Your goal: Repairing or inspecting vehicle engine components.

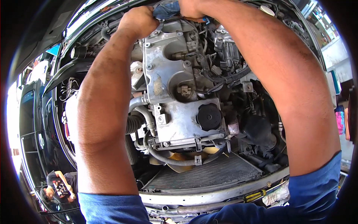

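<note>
Both my arms stretch over an engine to its far end. My left hand [140, 21] is curled at the top left of the engine cover, beside a crumpled blue cloth [165, 10]; what its fingers grip is hidden. My right hand [190, 8] reaches to the other side of that cloth at the top edge, with its fingers mostly out of sight. The silver valve cover [158, 63] has two round recesses with connectors. Below them sits a black oil cap [209, 117].
A corrugated hose [175, 162] curves above the radiator [201, 175] and front crossmember [167, 198]. Wiring, hoses and engine parts crowd both sides. A dark vehicle [31, 123] stands at the left, and another person [61, 186] is at the lower left.
</note>
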{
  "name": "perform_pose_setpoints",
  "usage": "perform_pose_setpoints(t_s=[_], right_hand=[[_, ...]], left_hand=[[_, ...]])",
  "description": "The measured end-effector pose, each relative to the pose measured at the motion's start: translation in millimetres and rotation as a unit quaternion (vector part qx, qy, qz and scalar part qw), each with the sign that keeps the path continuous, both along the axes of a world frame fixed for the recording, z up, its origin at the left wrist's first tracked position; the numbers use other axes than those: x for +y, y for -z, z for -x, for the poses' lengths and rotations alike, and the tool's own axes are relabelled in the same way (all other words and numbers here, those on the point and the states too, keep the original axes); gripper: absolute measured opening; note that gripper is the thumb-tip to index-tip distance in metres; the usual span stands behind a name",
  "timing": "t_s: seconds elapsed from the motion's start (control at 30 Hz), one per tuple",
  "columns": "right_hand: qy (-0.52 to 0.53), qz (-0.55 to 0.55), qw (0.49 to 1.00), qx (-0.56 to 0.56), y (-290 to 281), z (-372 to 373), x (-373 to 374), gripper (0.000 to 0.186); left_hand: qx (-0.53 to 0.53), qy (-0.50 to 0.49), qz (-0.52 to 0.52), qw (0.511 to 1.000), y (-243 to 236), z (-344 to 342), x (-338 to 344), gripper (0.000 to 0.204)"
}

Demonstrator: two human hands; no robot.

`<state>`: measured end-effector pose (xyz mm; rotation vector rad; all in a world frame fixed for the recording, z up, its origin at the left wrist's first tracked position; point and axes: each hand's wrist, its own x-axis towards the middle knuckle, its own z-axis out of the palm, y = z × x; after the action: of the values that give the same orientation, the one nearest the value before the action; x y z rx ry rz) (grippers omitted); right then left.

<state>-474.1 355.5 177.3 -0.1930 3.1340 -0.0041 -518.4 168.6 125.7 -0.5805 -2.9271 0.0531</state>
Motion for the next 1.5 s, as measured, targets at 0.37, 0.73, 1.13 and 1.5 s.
perform_pose_setpoints(t_s=[0.37,0.73,1.13,1.5], right_hand=[[-0.105,-0.006,0.974,0.202,34,60,0,0.04],[-0.059,0.058,0.993,0.079,6,18,5,0.031],[-0.06,0.056,0.994,0.077,9,14,6,0.031],[-0.144,0.053,0.978,0.144,7,33,10,0.032]], left_hand=[[0.003,-0.167,-0.018,0.986,-6,-13,28,0.036],[0.022,-0.061,-0.002,0.998,-3,-8,9,0.039],[0.031,-0.038,0.0,0.999,-2,-8,6,0.037],[0.025,-0.091,-0.048,0.994,-9,-17,12,0.035]])
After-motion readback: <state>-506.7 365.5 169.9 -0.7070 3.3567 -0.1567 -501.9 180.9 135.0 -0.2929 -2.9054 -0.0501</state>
